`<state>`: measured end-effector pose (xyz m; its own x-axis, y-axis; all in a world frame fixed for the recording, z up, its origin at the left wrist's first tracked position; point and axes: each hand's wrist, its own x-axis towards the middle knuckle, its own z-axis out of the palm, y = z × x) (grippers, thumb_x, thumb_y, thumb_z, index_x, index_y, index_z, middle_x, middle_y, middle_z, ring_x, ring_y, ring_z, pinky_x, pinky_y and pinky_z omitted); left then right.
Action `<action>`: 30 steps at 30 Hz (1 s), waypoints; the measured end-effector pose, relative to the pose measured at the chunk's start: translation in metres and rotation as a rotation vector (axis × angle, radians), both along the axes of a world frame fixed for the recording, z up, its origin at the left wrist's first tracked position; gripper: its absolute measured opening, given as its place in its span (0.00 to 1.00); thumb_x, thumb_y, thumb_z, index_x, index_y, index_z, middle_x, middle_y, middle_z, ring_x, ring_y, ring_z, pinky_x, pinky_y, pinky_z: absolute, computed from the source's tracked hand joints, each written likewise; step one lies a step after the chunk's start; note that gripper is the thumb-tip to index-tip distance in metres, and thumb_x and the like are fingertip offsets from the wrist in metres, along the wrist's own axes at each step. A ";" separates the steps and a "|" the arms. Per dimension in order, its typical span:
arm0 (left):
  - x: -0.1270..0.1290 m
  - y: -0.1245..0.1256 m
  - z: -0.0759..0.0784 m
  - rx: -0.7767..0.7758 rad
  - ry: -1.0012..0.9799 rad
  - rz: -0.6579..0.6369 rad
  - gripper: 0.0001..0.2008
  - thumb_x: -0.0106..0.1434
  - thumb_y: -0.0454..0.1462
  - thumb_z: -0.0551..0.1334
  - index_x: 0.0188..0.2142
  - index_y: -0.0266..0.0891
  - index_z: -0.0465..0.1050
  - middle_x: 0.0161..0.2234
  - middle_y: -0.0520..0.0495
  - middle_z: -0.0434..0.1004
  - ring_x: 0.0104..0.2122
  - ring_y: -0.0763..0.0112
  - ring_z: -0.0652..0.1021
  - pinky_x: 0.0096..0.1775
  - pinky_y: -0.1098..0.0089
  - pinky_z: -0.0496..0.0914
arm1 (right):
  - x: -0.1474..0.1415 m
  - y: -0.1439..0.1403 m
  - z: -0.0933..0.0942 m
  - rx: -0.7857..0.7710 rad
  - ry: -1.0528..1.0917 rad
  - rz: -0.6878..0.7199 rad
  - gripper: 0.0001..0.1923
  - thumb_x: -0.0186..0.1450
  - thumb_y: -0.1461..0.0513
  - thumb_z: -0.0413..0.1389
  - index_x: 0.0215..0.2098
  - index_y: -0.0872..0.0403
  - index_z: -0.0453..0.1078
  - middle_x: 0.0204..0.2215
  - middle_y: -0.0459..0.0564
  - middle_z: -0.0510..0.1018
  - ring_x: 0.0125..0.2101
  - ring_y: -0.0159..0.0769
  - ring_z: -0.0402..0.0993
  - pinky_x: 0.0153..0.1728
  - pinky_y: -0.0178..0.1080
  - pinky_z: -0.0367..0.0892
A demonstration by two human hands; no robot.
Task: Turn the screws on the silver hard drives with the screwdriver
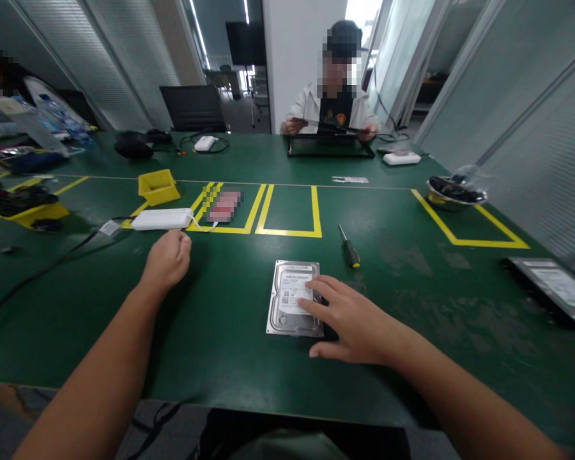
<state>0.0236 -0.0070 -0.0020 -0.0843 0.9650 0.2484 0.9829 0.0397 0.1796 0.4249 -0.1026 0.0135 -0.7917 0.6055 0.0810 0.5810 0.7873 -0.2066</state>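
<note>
Two bare hands are lying over a green table [230, 306]. The right hand [352, 319] is resting flat, fingers spread and open, with its fingertips [311, 294] touching the label side of a hard drive [290, 300]; nothing is being gripped. The drive is lying flat near the table's near edge, about in the middle, its right edge partly hidden under the hand. The left hand [167, 259] is sitting well apart to the left, curled into a loose fist on the table, holding nothing that shows. Just beyond it a white box [161, 219] with a cord is lying across a yellow tape line. A screwdriver [349, 247] with a yellow-and-black handle is lying near the drive, up and to its right, not touching it. Yellow tape squares [290, 211] are marking the table past the drive, and a yellow bin [158, 186] is standing farther left. A metal bowl [453, 193] is sitting at the far right, and a flat grey device [553, 287] is lying near the right edge. Across the table a person [333, 105] in a white jacket is sitting, both hands holding a thin flat part over a dark panel [329, 147].
</note>
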 end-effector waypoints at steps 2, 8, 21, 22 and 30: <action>0.011 -0.001 0.002 0.019 -0.054 -0.062 0.14 0.71 0.43 0.46 0.39 0.38 0.65 0.36 0.45 0.71 0.36 0.64 0.72 0.40 0.68 0.65 | -0.001 -0.001 0.000 0.001 -0.006 -0.003 0.37 0.61 0.45 0.61 0.62 0.56 0.65 0.61 0.66 0.63 0.63 0.60 0.55 0.61 0.58 0.59; 0.067 -0.007 0.009 -0.004 -0.495 -0.452 0.13 0.69 0.45 0.53 0.38 0.38 0.68 0.31 0.50 0.70 0.32 0.68 0.71 0.36 0.70 0.66 | -0.003 -0.001 -0.001 0.020 0.010 -0.001 0.32 0.63 0.50 0.61 0.60 0.58 0.66 0.60 0.67 0.65 0.62 0.60 0.56 0.60 0.58 0.61; 0.175 -0.003 0.009 -0.124 -0.786 -0.840 0.08 0.65 0.38 0.59 0.33 0.35 0.71 0.28 0.50 0.71 0.29 0.73 0.70 0.31 0.72 0.65 | -0.003 -0.002 -0.006 0.007 0.063 -0.021 0.31 0.63 0.51 0.61 0.60 0.58 0.68 0.59 0.67 0.65 0.61 0.59 0.57 0.58 0.59 0.62; 0.177 -0.001 0.008 -0.146 -0.789 -0.845 0.07 0.65 0.38 0.59 0.33 0.35 0.71 0.28 0.50 0.71 0.28 0.74 0.70 0.30 0.73 0.65 | -0.004 -0.002 -0.006 0.004 0.064 -0.021 0.31 0.63 0.51 0.61 0.59 0.57 0.68 0.59 0.67 0.65 0.61 0.59 0.57 0.59 0.59 0.61; 0.185 0.005 0.007 -0.293 -0.884 -0.888 0.06 0.61 0.36 0.62 0.34 0.34 0.72 0.25 0.53 0.69 0.25 0.77 0.68 0.27 0.74 0.63 | -0.007 -0.002 -0.006 0.012 0.058 -0.019 0.31 0.63 0.51 0.61 0.59 0.59 0.68 0.58 0.66 0.65 0.60 0.58 0.57 0.59 0.58 0.61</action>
